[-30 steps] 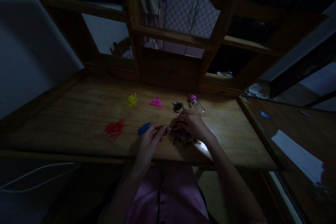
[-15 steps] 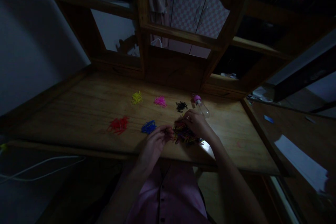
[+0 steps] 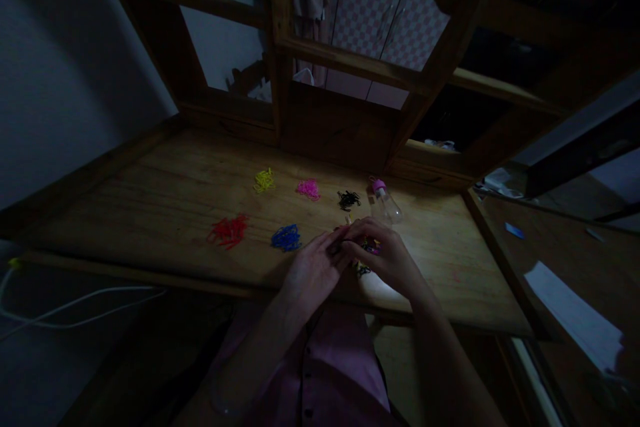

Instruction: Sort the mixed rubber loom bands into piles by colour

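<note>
My left hand (image 3: 315, 270) is turned palm up, its fingers reaching under my right hand. A dark rubber band (image 3: 342, 246) lies at its fingers, partly covered. My right hand (image 3: 381, 250) pinches at the same spot, thumb and fingertips together on the dark band. Behind and under my right hand lies a mixed heap of coloured rubber bands (image 3: 362, 269), mostly hidden. Small sorted piles lie around: blue rubber bands (image 3: 286, 237) nearest my left hand, red rubber bands (image 3: 229, 231), yellow rubber bands (image 3: 263, 180), pink rubber bands (image 3: 309, 189) and black rubber bands (image 3: 349, 200).
A clear bulb-shaped bottle (image 3: 390, 207) with a pink cap lies beyond my right hand. The wooden desk (image 3: 160, 200) has a shelf unit (image 3: 340, 127) along its back. At right, white paper (image 3: 573, 310) and a blue card (image 3: 514, 230) lie on another surface.
My left hand has turned palm up and moved right to meet my right hand. The right hand has come off the mixed heap to the left hand's fingers. The view has shifted slightly.
</note>
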Tool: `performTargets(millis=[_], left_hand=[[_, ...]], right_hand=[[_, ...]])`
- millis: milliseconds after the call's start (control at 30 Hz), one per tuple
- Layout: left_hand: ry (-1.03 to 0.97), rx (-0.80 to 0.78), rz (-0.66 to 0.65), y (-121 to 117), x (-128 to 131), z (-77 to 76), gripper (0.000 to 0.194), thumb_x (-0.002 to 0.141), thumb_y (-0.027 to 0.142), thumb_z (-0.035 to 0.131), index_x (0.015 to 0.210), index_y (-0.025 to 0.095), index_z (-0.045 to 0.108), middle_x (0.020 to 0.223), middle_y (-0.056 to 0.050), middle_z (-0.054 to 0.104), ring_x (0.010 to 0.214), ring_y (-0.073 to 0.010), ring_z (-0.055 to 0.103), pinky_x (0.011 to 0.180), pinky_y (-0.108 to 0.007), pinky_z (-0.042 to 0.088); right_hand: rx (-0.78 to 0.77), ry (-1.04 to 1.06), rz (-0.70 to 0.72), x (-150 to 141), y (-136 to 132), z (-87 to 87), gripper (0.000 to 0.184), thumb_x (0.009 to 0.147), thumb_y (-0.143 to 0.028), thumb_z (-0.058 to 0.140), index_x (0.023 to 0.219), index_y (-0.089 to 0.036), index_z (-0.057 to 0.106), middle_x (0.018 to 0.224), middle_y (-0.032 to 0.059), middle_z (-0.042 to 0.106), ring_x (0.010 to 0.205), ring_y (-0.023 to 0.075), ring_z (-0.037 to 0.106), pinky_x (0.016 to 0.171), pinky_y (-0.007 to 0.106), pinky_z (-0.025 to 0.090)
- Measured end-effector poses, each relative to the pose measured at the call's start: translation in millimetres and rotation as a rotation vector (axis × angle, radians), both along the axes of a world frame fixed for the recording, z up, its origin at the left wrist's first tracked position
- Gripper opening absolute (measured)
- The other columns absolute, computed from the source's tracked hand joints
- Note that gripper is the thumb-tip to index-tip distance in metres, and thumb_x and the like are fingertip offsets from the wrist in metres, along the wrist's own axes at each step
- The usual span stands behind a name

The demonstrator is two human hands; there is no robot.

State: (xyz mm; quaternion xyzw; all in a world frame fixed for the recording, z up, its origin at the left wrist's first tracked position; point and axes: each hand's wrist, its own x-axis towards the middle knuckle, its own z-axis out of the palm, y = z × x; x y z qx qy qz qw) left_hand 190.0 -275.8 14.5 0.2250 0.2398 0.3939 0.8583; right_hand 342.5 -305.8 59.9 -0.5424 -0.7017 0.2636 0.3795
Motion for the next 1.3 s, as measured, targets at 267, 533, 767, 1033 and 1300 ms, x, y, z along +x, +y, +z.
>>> performTargets(millis=[267,533,767,1033,1300], left_hand=[[-0.183,-0.113,-0.028,-4,1,6.6,0.037,0.096,0.021,0.032,0.109,0.014,0.066,0.128,-0.008,0.062,0.125,-0.0191,0.053,0.11,-0.036,0.043],[-0.205,-0.385,0.261,-11,-15,-6.6,0.032,0.094,0.014,0.037,0.075,0.01,0.062,0.077,-0.009,0.068,0.07,-0.0135,0.068,0.062,-0.023,0.057],[-0.374,-0.345,0.104,-21,-37,-8.9,0.046,0.098,0.021,0.034,0.052,0.017,0.035,0.043,0.006,0.033,0.029,-0.0038,0.026,0.031,-0.021,0.019],[-0.458,-0.399,0.065,-15,-39,-9.8,0.039,0.098,0.018,0.033,0.059,0.017,0.037,0.044,0.007,0.029,0.032,-0.0037,0.028,0.035,-0.021,0.018],[-0.472,-0.402,0.071,-15,-38,-7.6,0.039,0.098,0.016,0.03,0.06,0.016,0.039,0.046,0.006,0.031,0.034,-0.0036,0.032,0.036,-0.019,0.025]], right_hand=[[0.138,-0.102,-0.163,-4,-21,14.8,0.018,0.089,-0.022,0.059,0.104,-0.024,0.069,0.106,0.0071,0.062,0.099,0.0202,0.061,0.084,0.032,0.05],[0.113,-0.239,-0.237,27,4,-4.6,0.015,0.09,-0.02,0.056,0.098,-0.021,0.068,0.097,0.0054,0.064,0.082,0.0166,0.059,0.073,0.029,0.047],[0.048,-0.426,-0.082,23,38,-25.0,0.018,0.087,-0.015,0.059,0.101,-0.02,0.069,0.101,0.007,0.065,0.091,0.0179,0.06,0.081,0.029,0.045],[-0.13,-0.591,-0.093,13,59,-35.0,0.007,0.077,-0.018,0.071,0.079,-0.015,0.065,0.085,0.0061,0.064,0.075,0.0157,0.057,0.064,0.025,0.039],[-0.162,-0.382,-0.094,22,48,-27.3,0.008,0.083,-0.023,0.063,0.087,-0.018,0.067,0.078,0.0028,0.069,0.068,0.0142,0.059,0.06,0.024,0.04]])
